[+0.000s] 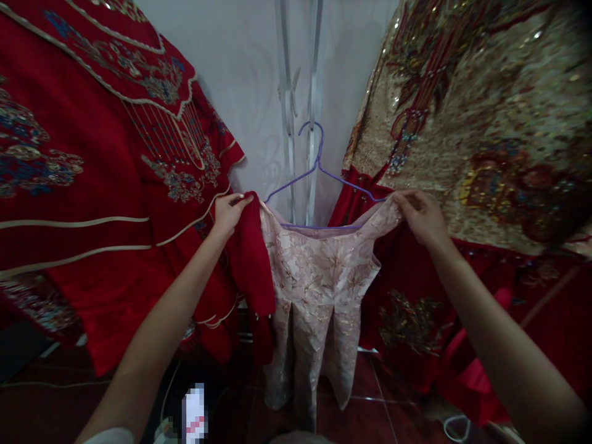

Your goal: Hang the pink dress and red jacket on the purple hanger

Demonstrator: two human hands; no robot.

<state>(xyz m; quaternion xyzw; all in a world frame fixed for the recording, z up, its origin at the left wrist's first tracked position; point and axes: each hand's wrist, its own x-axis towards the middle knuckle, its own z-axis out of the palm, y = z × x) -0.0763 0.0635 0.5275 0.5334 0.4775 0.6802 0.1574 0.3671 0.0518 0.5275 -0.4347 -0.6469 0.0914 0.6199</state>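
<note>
A pale pink floral dress (324,265) hangs upright in front of me on a thin purple hanger (319,161). My right hand (422,216) is closed in a pinch on the dress's right shoulder, beyond the hanger's end. At the opposite shoulder, my left hand (229,214) pinches the top of a dark red cloth (253,265). This cloth hangs down over the dress's left side and hides that shoulder's edge, so I cannot tell whether the fingers also grip the dress. The hanger's hook shows above, in front of a metal upright.
Red embroidered robes (111,154) crowd the left side. A gold sequinned garment (504,129) with red skirts hangs at the right. Metal uprights (285,74) run up the pale wall behind. Dark red tiles (370,419) cover the floor; a blurred white item (194,413) is low at left.
</note>
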